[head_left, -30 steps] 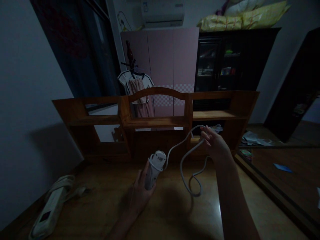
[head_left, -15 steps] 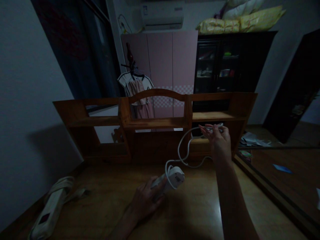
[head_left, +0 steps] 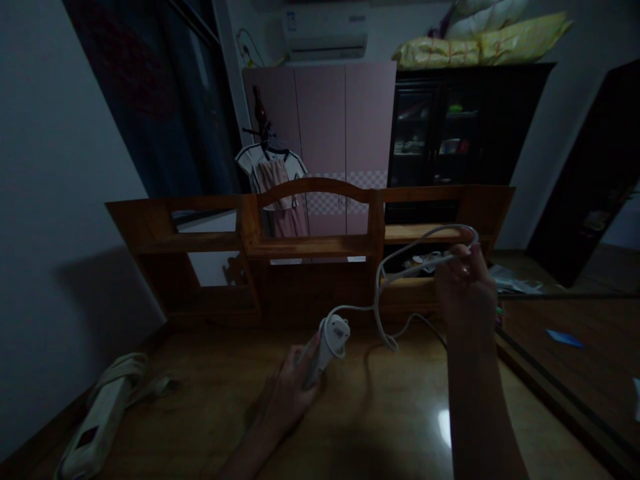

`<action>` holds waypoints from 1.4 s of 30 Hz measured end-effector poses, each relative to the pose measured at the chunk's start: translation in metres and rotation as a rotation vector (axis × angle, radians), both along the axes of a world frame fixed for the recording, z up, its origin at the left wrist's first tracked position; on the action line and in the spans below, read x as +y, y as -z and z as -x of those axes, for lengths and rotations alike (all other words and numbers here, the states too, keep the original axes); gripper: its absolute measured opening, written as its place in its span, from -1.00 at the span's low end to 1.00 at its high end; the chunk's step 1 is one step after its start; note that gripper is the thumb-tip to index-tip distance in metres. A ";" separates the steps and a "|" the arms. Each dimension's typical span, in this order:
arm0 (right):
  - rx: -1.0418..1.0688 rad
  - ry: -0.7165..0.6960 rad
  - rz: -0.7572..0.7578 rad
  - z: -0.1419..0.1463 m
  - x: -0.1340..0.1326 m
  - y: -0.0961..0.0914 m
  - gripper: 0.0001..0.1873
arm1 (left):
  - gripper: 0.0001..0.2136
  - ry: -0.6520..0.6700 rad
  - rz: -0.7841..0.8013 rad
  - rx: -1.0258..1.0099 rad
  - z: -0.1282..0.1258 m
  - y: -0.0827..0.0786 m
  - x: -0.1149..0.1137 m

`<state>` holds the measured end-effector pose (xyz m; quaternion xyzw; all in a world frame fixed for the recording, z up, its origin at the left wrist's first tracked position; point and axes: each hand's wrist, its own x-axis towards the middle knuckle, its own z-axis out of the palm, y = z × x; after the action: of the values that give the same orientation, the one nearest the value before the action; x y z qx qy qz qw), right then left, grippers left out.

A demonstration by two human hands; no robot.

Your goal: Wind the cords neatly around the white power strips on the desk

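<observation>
My left hand (head_left: 290, 393) is closed around a white power strip (head_left: 327, 343), holding it tilted above the wooden desk (head_left: 210, 413). Its white cord (head_left: 385, 293) runs from the strip's upper end in a loop up to my right hand (head_left: 465, 287). My right hand is closed on the cord, raised in front of the desk's right shelf, with a bend of cord arching over its knuckles. The loose part of the cord hangs down to the desk between my hands.
A second white power strip (head_left: 95, 427) with bundled cord lies at the desk's left front. A wooden shelf unit (head_left: 310, 243) stands along the desk's back. Behind are a pink wardrobe (head_left: 325, 127), a dark cabinet (head_left: 450, 127) and hanging clothes (head_left: 273, 177).
My right hand has moved right and pulled the cord up into a wider arc. My left hand has turned the power strip more upright.
</observation>
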<state>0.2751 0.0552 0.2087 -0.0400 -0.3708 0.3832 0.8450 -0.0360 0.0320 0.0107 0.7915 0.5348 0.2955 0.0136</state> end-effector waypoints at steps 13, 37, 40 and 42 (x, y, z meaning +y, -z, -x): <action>-0.153 0.320 0.051 -0.006 0.001 -0.001 -0.81 | -0.23 -0.255 0.046 -0.765 0.015 0.021 0.036; -1.814 0.787 0.841 -0.022 0.027 0.055 -0.81 | -0.27 -0.283 0.134 -0.791 0.016 0.027 0.038; -2.015 0.775 0.977 -0.034 0.033 0.067 -0.78 | -0.31 -0.241 0.094 -0.723 0.018 0.025 0.039; -2.072 0.758 1.006 -0.036 0.038 0.076 -0.77 | -0.32 -0.222 0.056 -0.638 0.019 0.025 0.039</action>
<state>0.3116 0.0931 0.1330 -0.7574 -0.6458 -0.0009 0.0963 -0.0554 0.0705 -0.0141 0.5954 0.5944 0.5132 0.1700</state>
